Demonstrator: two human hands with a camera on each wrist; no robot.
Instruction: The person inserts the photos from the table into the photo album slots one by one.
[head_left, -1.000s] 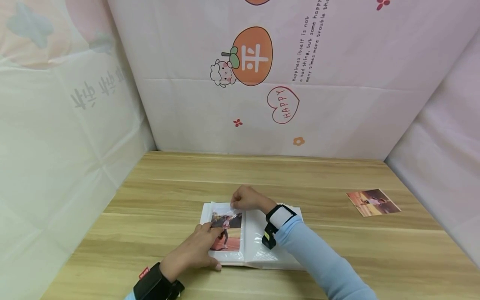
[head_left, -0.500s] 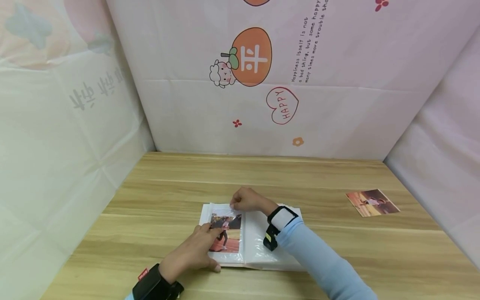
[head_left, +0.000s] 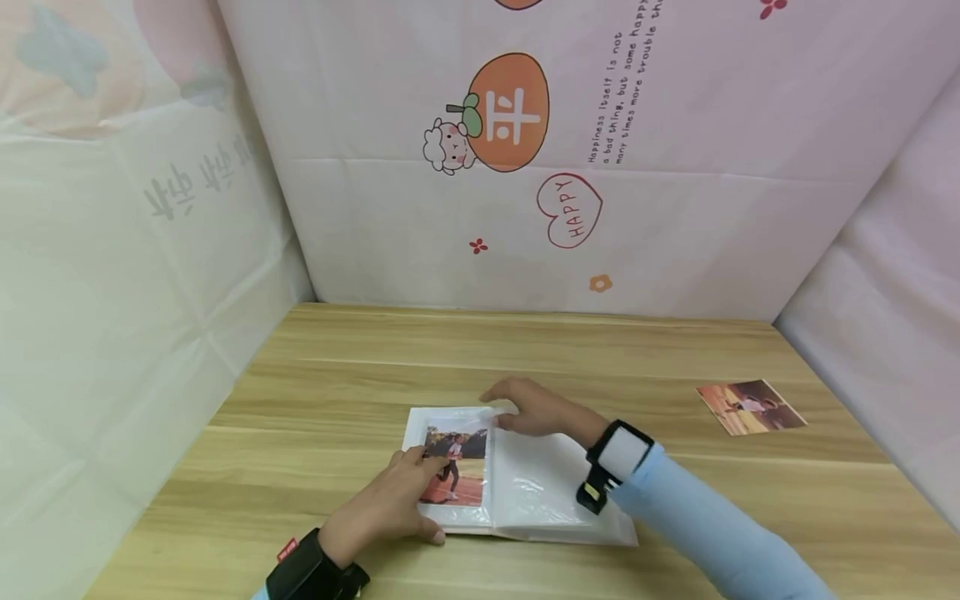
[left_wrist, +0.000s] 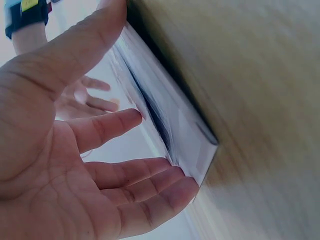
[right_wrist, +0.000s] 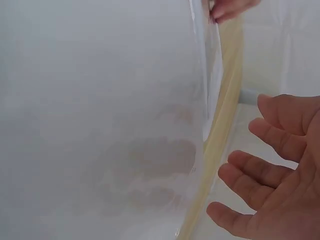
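A white photo album [head_left: 525, 492] lies spread on the table, its pages covered by clear plastic sleeves. Its left page holds a photo [head_left: 468, 467] of a running person on a red track. My left hand [head_left: 393, 496] rests on the left side of that page with its fingers extended over the photo and its thumb at the near edge. In the left wrist view, the fingertips touch the album [left_wrist: 175, 120]. Over the top of the album near the fold, my right hand [head_left: 536, 408] hovers with fingers apart and holds nothing, as the right wrist view also shows.
On the right of the wooden table [head_left: 360, 358] lies a loose photo [head_left: 752, 407]. White printed cloth walls [head_left: 390, 225] stand behind the table and at both sides.
My right hand has let go at the top of the left page and moved right, its fingers now spread. More of the right page shows. My left hand has stayed in place.
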